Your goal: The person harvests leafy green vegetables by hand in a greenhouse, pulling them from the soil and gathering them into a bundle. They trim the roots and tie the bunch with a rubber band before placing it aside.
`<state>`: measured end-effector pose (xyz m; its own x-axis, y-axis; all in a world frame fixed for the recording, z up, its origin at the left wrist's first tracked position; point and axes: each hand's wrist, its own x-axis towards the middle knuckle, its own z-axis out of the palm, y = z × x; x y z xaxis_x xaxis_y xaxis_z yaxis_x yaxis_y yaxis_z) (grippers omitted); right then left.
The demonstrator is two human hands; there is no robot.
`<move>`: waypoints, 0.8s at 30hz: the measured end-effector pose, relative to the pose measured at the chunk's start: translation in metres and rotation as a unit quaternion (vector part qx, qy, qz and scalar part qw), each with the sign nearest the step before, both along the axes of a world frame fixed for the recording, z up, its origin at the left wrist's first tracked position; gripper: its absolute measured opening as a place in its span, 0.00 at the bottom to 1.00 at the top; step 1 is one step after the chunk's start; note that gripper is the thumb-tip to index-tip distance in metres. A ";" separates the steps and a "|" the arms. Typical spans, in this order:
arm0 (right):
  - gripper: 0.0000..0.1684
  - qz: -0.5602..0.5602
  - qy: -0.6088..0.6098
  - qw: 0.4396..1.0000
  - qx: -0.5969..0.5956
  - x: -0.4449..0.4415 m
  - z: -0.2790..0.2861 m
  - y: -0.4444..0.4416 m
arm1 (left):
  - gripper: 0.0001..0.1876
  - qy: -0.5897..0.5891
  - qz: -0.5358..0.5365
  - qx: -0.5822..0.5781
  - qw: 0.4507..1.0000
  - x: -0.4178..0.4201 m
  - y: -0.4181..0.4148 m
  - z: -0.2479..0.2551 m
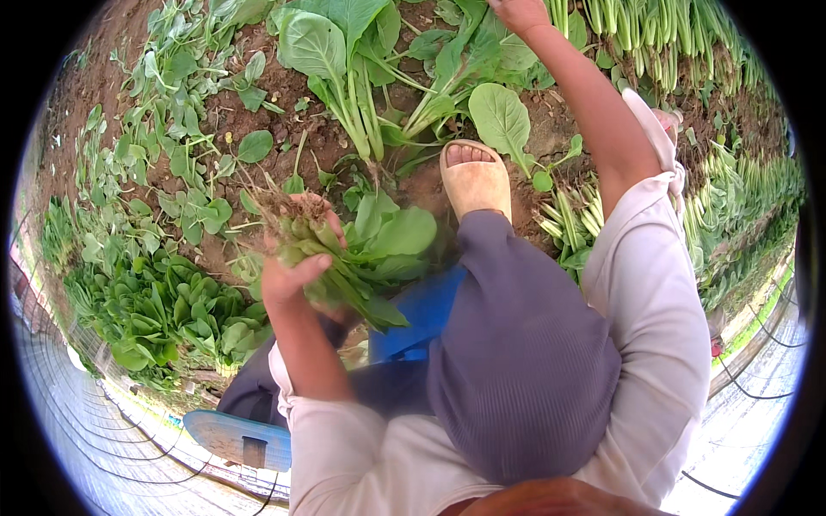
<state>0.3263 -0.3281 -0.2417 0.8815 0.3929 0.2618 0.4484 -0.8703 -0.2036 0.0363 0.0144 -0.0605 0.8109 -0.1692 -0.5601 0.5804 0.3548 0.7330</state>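
My left hand (300,264) is closed around a bunch of leafy greens (339,274), its muddy roots pointing up and to the left and its leaves to the right. Reaching forward to the top edge, my right hand (521,14) is cut off by the picture's rim at the fingers, so what they touch is hidden. Large leafy plants (358,84) stand or lean on the soil near the top middle, left of that hand. A broad single leaf (502,119) lies just beyond my sandal (476,180).
Piled greens (155,309) lie at the left, below scattered loose leaves (187,135). Rows of pale-stemmed greens (671,45) cover the right side, with a small bunch (574,216) by my right knee. A blue plastic object (419,316) sits between my legs; another blue piece (239,438) is at lower left.
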 end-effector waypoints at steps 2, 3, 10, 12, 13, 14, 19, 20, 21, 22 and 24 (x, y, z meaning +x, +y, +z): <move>0.08 -0.048 -0.047 0.993 0.097 0.008 0.009 -0.002 | 0.36 0.000 0.013 -0.008 1.000 -0.004 0.007 -0.013; 0.07 -0.038 -0.047 0.988 0.140 0.002 0.033 0.010 | 0.35 0.006 0.033 0.001 0.999 -0.011 0.013 -0.017; 0.05 0.268 0.143 0.950 -0.074 -0.138 0.074 0.078 | 0.34 0.055 0.036 0.008 0.998 -0.023 -0.016 -0.024; 0.04 0.269 0.191 0.939 -0.091 -0.159 0.046 0.097 | 0.34 0.040 0.039 -0.005 0.998 -0.025 -0.020 -0.023; 0.04 0.261 0.174 0.942 -0.114 -0.164 0.034 0.104 | 0.34 0.038 0.039 -0.002 0.999 -0.026 -0.020 -0.023; 0.04 0.253 0.156 0.945 -0.138 -0.166 0.023 0.106 | 0.35 0.035 0.038 -0.001 0.999 -0.028 -0.020 -0.023; 0.11 0.254 0.118 0.958 -0.055 -0.142 0.090 0.095 | 0.35 0.024 0.082 0.027 0.996 -0.045 0.000 -0.014; 0.16 0.202 0.163 0.965 -0.024 -0.130 0.125 0.088 | 0.34 0.021 0.089 0.037 0.995 -0.046 0.004 -0.011; 0.16 0.191 0.130 0.973 0.032 -0.109 0.143 0.072 | 0.34 0.016 0.094 0.044 0.994 -0.045 0.006 -0.007; 0.18 0.133 0.275 0.937 0.171 -0.095 0.176 0.063 | 0.34 0.014 0.099 0.053 0.994 -0.045 0.009 -0.004; 0.15 0.049 0.418 0.814 0.400 -0.074 0.226 0.046 | 0.31 -0.028 0.092 0.057 0.994 -0.039 0.010 0.002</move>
<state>0.2521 -0.2824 -0.0155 0.8579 0.4704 -0.2066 -0.0782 -0.2779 -0.9574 -0.0025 0.0244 -0.0584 0.8527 0.0467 -0.5204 0.4704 0.3648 0.8035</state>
